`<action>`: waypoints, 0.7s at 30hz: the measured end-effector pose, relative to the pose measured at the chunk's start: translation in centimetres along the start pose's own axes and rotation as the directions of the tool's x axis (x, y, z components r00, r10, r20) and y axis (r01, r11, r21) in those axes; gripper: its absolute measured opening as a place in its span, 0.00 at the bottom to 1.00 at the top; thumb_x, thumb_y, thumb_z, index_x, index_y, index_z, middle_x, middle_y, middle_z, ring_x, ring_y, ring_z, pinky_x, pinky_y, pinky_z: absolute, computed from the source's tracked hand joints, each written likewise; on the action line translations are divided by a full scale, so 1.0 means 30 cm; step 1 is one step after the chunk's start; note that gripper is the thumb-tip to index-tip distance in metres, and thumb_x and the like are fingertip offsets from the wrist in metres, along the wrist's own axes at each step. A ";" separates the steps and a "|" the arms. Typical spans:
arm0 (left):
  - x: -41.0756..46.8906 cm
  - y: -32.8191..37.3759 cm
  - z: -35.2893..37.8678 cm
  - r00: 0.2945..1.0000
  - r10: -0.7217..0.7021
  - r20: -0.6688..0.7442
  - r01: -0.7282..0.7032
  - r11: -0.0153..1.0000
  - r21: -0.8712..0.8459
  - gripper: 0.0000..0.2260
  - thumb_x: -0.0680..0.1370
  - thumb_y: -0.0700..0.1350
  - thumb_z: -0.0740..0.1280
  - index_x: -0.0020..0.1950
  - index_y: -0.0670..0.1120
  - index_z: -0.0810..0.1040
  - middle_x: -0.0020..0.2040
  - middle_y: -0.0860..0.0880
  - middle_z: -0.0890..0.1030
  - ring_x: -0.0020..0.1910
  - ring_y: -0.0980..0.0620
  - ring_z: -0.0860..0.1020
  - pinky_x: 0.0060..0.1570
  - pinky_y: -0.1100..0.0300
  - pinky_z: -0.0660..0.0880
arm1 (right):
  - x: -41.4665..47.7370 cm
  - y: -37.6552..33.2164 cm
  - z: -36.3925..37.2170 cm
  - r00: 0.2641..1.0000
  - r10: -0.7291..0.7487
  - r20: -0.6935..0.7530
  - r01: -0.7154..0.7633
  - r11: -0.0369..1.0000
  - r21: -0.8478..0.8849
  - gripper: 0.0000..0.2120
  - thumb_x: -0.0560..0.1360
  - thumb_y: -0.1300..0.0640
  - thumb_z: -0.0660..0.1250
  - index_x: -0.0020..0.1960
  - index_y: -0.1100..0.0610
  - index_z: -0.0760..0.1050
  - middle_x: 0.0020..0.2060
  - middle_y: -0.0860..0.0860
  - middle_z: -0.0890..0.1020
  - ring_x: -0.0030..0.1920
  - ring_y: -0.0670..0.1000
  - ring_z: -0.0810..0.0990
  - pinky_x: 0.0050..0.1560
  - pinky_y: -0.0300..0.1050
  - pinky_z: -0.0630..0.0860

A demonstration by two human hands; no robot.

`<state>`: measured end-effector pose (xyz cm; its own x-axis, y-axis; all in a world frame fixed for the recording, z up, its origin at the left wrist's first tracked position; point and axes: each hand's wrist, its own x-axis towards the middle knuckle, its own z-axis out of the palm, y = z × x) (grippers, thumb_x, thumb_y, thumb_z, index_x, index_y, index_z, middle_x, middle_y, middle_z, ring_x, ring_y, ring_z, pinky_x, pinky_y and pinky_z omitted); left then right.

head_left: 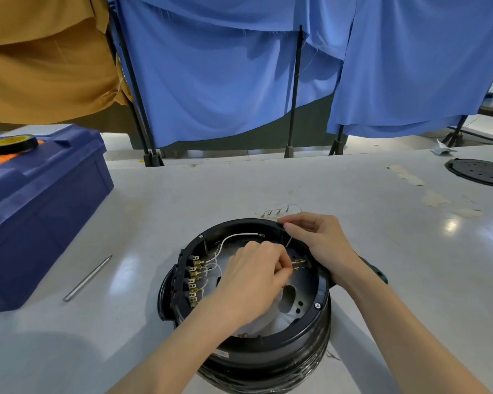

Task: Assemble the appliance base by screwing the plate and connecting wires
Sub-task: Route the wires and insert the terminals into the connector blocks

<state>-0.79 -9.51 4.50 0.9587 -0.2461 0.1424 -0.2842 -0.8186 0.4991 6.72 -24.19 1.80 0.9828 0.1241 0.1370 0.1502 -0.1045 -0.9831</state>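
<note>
Brass terminal (299,262) inside base (239,223) | left hand (256,277) pinches it | right hand (319,240) pinches wire (289,240)

left hand (256,275) pinches terminal (299,262) inside base (239,223) | right hand (320,237) pinches thin wire (289,242) at rim

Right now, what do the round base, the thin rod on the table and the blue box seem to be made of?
Base: likely moulded plastic, black, semi-gloss; soft highlights along its rim.
Rod: probably metal, silvery and brushed; it glints along its length.
Box: probably plastic, dark blue, matte; moulded ribs and steps on the lid.
</note>
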 end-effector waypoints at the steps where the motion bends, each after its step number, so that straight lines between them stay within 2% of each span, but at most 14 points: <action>1: 0.000 -0.003 0.003 1.000 0.002 -0.003 -0.002 1.000 -0.005 0.05 0.79 0.47 0.64 0.49 0.52 0.80 0.36 0.54 0.82 0.41 0.54 0.81 0.49 0.51 0.78 | 0.000 0.000 0.000 1.000 -0.004 0.000 0.004 1.000 -0.004 0.07 0.77 0.64 0.69 0.47 0.55 0.85 0.42 0.52 0.87 0.47 0.52 0.85 0.51 0.46 0.81; 5: -0.007 0.000 0.021 0.999 0.034 -0.010 -0.034 0.999 0.000 0.06 0.81 0.49 0.63 0.50 0.52 0.79 0.29 0.51 0.83 0.37 0.61 0.80 0.49 0.56 0.78 | 0.000 -0.002 0.002 1.000 -0.012 -0.004 0.012 1.000 -0.014 0.08 0.77 0.64 0.68 0.46 0.55 0.84 0.42 0.51 0.87 0.45 0.50 0.85 0.48 0.42 0.81; 11: -0.006 -0.002 0.029 0.999 0.038 -0.020 -0.038 0.999 0.001 0.07 0.81 0.49 0.62 0.51 0.52 0.80 0.29 0.50 0.82 0.33 0.60 0.80 0.48 0.58 0.77 | -0.002 -0.003 0.001 1.000 -0.011 -0.005 0.011 1.000 -0.012 0.07 0.77 0.64 0.68 0.48 0.56 0.84 0.42 0.51 0.87 0.45 0.48 0.85 0.46 0.39 0.81; 14: -0.004 0.000 0.036 0.999 0.045 -0.030 -0.044 0.998 0.040 0.08 0.82 0.49 0.61 0.52 0.51 0.79 0.29 0.48 0.82 0.35 0.57 0.81 0.49 0.56 0.77 | -0.001 -0.004 0.004 1.000 -0.027 -0.012 0.027 0.999 -0.022 0.08 0.77 0.65 0.68 0.46 0.55 0.84 0.41 0.50 0.87 0.43 0.45 0.85 0.44 0.36 0.80; 16: 0.003 0.003 0.040 0.997 0.067 -0.035 -0.062 0.989 0.131 0.08 0.82 0.49 0.60 0.55 0.50 0.78 0.35 0.48 0.83 0.41 0.53 0.81 0.49 0.53 0.75 | 0.000 -0.005 0.007 0.999 -0.051 -0.018 0.051 0.998 -0.039 0.10 0.76 0.66 0.68 0.45 0.54 0.84 0.40 0.49 0.87 0.42 0.42 0.84 0.41 0.32 0.78; 18: 0.011 0.005 0.046 0.993 0.116 -0.035 -0.101 0.952 0.288 0.08 0.83 0.48 0.59 0.57 0.48 0.75 0.41 0.47 0.82 0.46 0.47 0.80 0.44 0.52 0.73 | 0.002 -0.005 0.012 0.998 -0.064 -0.025 0.062 0.997 -0.055 0.10 0.76 0.66 0.68 0.44 0.53 0.84 0.40 0.48 0.86 0.41 0.41 0.83 0.41 0.30 0.76; 21: 0.009 0.019 0.051 0.987 0.162 0.000 -0.143 0.866 0.479 0.05 0.82 0.44 0.62 0.57 0.47 0.71 0.46 0.48 0.80 0.46 0.45 0.79 0.37 0.55 0.61 | 0.001 -0.007 0.013 0.997 -0.066 -0.030 0.064 0.995 -0.071 0.11 0.76 0.66 0.68 0.43 0.53 0.84 0.41 0.50 0.86 0.41 0.41 0.83 0.42 0.30 0.76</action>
<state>-0.70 -10.85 3.51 0.8998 -0.3759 0.2214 -0.3859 -0.9225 0.0023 6.67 -23.78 1.96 0.9735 0.1014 0.2050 0.2197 -0.1661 -0.9613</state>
